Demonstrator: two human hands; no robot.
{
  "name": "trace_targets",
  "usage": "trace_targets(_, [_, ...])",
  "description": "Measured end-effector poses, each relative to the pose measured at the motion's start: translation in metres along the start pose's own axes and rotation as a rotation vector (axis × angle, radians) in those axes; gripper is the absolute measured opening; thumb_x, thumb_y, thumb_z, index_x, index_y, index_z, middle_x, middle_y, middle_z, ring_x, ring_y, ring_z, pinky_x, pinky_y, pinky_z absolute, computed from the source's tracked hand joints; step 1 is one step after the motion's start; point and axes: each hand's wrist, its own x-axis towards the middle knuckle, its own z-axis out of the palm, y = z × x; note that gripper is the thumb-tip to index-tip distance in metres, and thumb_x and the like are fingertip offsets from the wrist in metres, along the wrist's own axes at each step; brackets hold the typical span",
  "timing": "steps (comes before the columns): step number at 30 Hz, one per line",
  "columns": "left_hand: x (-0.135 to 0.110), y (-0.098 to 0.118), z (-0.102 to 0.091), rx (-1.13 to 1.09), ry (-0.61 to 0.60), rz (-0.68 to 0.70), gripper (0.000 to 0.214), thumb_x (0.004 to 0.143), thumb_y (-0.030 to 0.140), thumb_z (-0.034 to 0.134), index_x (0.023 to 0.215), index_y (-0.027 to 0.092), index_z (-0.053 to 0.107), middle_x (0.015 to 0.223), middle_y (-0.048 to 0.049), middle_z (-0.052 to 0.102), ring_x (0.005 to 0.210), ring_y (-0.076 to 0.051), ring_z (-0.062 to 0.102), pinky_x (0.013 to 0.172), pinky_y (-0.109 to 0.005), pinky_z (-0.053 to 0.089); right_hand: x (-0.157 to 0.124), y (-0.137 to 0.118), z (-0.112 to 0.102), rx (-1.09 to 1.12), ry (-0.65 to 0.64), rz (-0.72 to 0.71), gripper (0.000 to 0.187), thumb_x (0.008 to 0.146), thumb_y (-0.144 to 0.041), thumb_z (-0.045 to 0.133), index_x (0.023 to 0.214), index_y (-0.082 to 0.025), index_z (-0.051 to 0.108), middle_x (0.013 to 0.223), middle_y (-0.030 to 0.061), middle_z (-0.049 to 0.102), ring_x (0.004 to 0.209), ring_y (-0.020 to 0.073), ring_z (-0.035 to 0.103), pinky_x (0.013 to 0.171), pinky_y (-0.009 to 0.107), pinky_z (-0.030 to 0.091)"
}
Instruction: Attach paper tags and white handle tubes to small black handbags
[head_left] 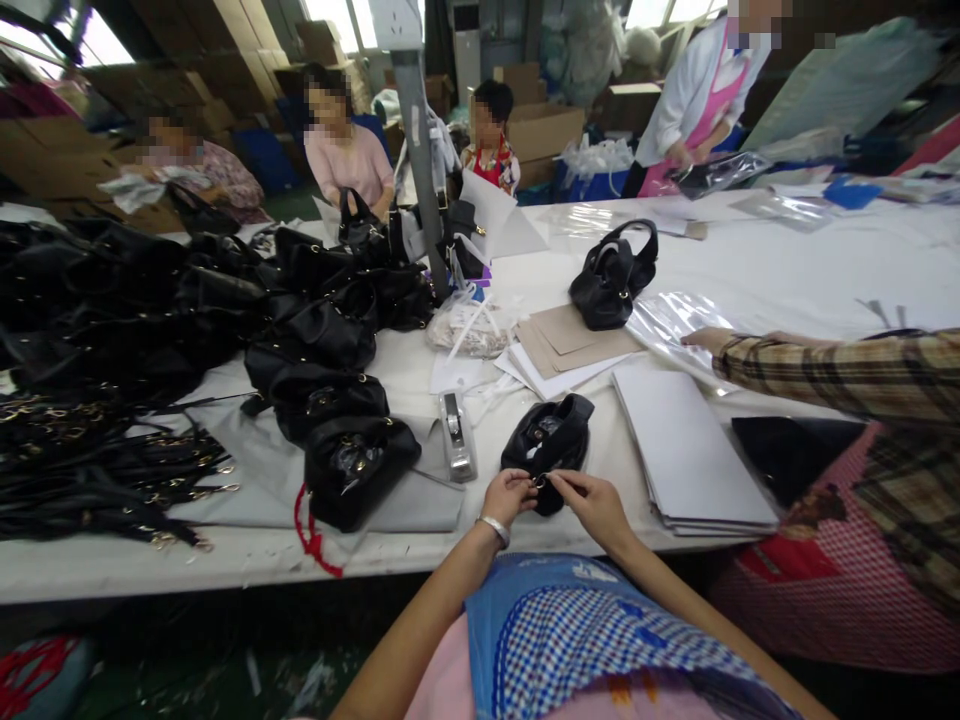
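A small black handbag [550, 443] lies at the near edge of the white table [787, 270]. My left hand [508, 496] and my right hand [592, 500] meet at its front. Both pinch a small metal ring [539, 482] on the bag, fingers closed. A silver bracelet sits on my left wrist.
A big heap of black handbags [225, 300] and straps [97, 470] fills the left. A tape dispenser [457, 435], card sheets [570, 345], a white sheet stack [686, 450] and another black bag [611, 275] lie ahead. A co-worker's plaid sleeve [825, 370] reaches in from the right; several people work beyond.
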Motion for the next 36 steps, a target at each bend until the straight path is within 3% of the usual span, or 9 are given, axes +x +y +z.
trace_targets(6, [0.002, -0.003, -0.004, 0.121, 0.018, 0.072, 0.011, 0.075, 0.015, 0.061, 0.085, 0.014, 0.06, 0.083, -0.0051, 0.061, 0.073, -0.013, 0.06, 0.068, -0.028, 0.054, 0.001, 0.019, 0.009, -0.053, -0.079, 0.057, 0.037, 0.082, -0.046, 0.052, 0.088, -0.018, 0.075, 0.077, 0.0045, 0.072, 0.067, 0.0202, 0.064, 0.061, 0.028, 0.051])
trace_targets(10, [-0.004, -0.003, -0.008, 0.544, 0.076, 0.406, 0.027, 0.067, 0.003, 0.06, 0.088, 0.019, 0.062, 0.096, -0.0017, 0.057, 0.075, -0.01, 0.055, 0.072, -0.025, 0.05, 0.0, 0.018, 0.009, -0.04, -0.067, 0.156, 0.04, 0.079, -0.048, 0.053, 0.086, -0.016, 0.075, 0.061, 0.0038, 0.067, 0.056, 0.0172, 0.059, 0.047, 0.024, 0.045])
trace_targets(13, [-0.01, -0.004, -0.008, 0.8, 0.103, 0.558, 0.03, 0.068, 0.009, 0.063, 0.095, 0.02, 0.058, 0.095, -0.0015, 0.056, 0.077, -0.012, 0.054, 0.068, -0.024, 0.047, 0.0, 0.018, 0.01, -0.016, -0.096, 0.203, 0.039, 0.078, -0.048, 0.054, 0.083, -0.015, 0.074, 0.055, 0.0016, 0.062, 0.051, 0.0144, 0.054, 0.044, 0.022, 0.04])
trace_targets(19, [-0.009, -0.008, 0.005, 0.906, 0.122, 0.521, 0.034, 0.066, 0.027, 0.07, 0.095, 0.02, 0.053, 0.088, 0.0007, 0.054, 0.072, -0.012, 0.051, 0.064, -0.023, 0.041, 0.001, 0.02, 0.015, -0.025, -0.158, 0.207, 0.04, 0.08, -0.049, 0.051, 0.075, -0.015, 0.071, 0.055, 0.0011, 0.06, 0.052, 0.0136, 0.054, 0.044, 0.021, 0.039])
trace_targets(24, [-0.004, -0.006, 0.01, 0.97, 0.172, 0.462, 0.024, 0.069, 0.025, 0.067, 0.088, 0.02, 0.054, 0.082, 0.0027, 0.054, 0.066, -0.01, 0.048, 0.061, -0.022, 0.036, 0.002, 0.02, 0.015, -0.035, -0.17, 0.223, 0.044, 0.081, -0.053, 0.049, 0.074, -0.015, 0.07, 0.057, 0.0018, 0.061, 0.05, 0.0138, 0.053, 0.04, 0.02, 0.038])
trace_targets(28, [-0.003, -0.005, 0.005, 1.001, 0.137, 0.507, 0.019, 0.072, 0.026, 0.065, 0.09, 0.022, 0.06, 0.083, 0.0022, 0.06, 0.067, -0.011, 0.053, 0.061, -0.023, 0.038, 0.002, 0.023, 0.014, -0.04, -0.21, 0.187, 0.043, 0.081, -0.054, 0.05, 0.079, -0.017, 0.071, 0.057, 0.001, 0.06, 0.049, 0.0136, 0.052, 0.044, 0.022, 0.039])
trace_targets(32, [-0.006, -0.006, -0.002, 1.062, 0.107, 0.597, 0.019, 0.079, 0.027, 0.059, 0.097, 0.024, 0.066, 0.09, -0.0015, 0.068, 0.078, -0.016, 0.061, 0.068, -0.025, 0.044, 0.001, 0.026, 0.016, 0.049, -0.245, 0.251, 0.046, 0.081, -0.056, 0.051, 0.094, -0.017, 0.07, 0.057, -0.0002, 0.059, 0.044, 0.0133, 0.051, 0.042, 0.024, 0.04])
trace_targets(36, [-0.01, -0.003, -0.007, 1.072, 0.059, 0.616, 0.022, 0.086, 0.027, 0.049, 0.095, 0.024, 0.07, 0.094, -0.0041, 0.072, 0.086, -0.018, 0.064, 0.075, -0.028, 0.046, -0.003, 0.03, 0.018, 0.211, -0.283, 0.309, 0.045, 0.077, -0.056, 0.056, 0.094, -0.016, 0.068, 0.063, 0.0024, 0.063, 0.052, 0.0158, 0.058, 0.048, 0.025, 0.046])
